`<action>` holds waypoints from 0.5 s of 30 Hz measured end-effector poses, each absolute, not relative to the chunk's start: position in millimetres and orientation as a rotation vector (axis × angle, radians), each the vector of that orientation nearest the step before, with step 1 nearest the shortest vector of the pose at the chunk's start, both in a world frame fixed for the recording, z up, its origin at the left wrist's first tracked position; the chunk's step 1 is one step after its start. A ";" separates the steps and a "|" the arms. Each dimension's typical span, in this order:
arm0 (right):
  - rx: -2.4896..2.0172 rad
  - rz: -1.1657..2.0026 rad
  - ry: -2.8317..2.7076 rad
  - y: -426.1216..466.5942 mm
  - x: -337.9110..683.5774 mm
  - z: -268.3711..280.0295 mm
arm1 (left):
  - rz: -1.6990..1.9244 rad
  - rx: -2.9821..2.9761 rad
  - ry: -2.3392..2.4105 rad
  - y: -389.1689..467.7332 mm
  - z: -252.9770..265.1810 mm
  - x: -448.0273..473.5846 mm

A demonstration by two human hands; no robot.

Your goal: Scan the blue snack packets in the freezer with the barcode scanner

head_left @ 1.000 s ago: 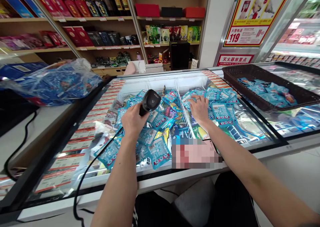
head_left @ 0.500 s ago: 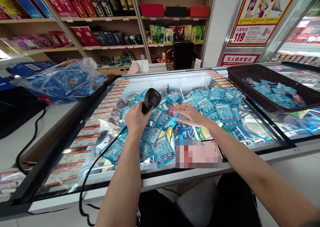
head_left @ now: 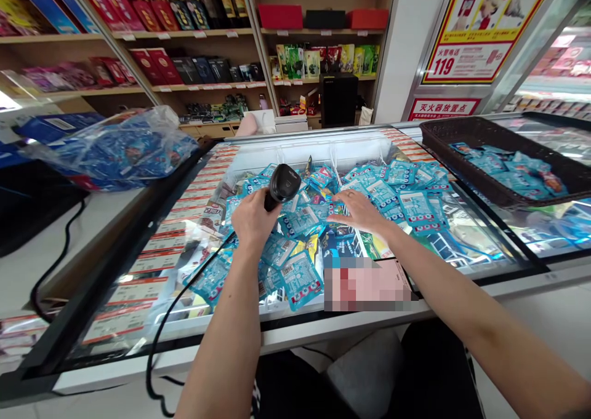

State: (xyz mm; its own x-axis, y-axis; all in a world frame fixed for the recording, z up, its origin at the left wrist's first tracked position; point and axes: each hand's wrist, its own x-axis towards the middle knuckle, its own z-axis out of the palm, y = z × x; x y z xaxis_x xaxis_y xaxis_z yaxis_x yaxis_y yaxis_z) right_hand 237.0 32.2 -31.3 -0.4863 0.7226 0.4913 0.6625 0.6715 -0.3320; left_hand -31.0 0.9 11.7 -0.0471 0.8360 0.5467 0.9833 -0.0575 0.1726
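Observation:
My left hand (head_left: 253, 222) is wrapped round the handle of a black barcode scanner (head_left: 283, 184), whose head tilts over the pile of blue snack packets (head_left: 302, 277). A black cable runs down from the scanner along my forearm. My right hand (head_left: 361, 213) is over the packets just right of the scanner, thumb and fingers apart, the fingertips at a blue packet (head_left: 305, 219) beneath the scanner head. The packets lie spread on the glass top of a chest freezer (head_left: 471, 247). Nearest me, a phone (head_left: 392, 277) with a blurred screen rests on the freezer edge.
At the right, a dark brown basket (head_left: 503, 188) holds more blue packets. A clear plastic bag (head_left: 133, 148) of blue packs sits on the left counter. Price labels (head_left: 143, 290) line the freezer's left side. Shelves (head_left: 184, 35) with boxes and bottles stand behind.
My right hand has moved slightly right, and the blue packet near its fingertips has shifted. The scanner has moved a little right in my left hand.

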 end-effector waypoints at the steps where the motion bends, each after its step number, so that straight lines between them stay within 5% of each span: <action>1: -1.071 0.119 -2.278 32.1 236.3 -32.5 | -0.767 -1.958 -1.939 0.8 11.6 -30.5; 15: -1.204 0.430 -1.755 40.0 245.5 -32.8 | -0.751 -2.042 -1.828 0.9 9.0 -26.8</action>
State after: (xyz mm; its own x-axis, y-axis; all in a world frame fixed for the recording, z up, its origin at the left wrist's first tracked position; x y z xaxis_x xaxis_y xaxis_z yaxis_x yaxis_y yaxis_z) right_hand 245.5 40.0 -32.8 -0.0840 0.8651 0.4946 0.5383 0.4571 -0.7080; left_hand -26.8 0.9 9.0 0.0544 0.8258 0.5614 0.9819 -0.1464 0.1202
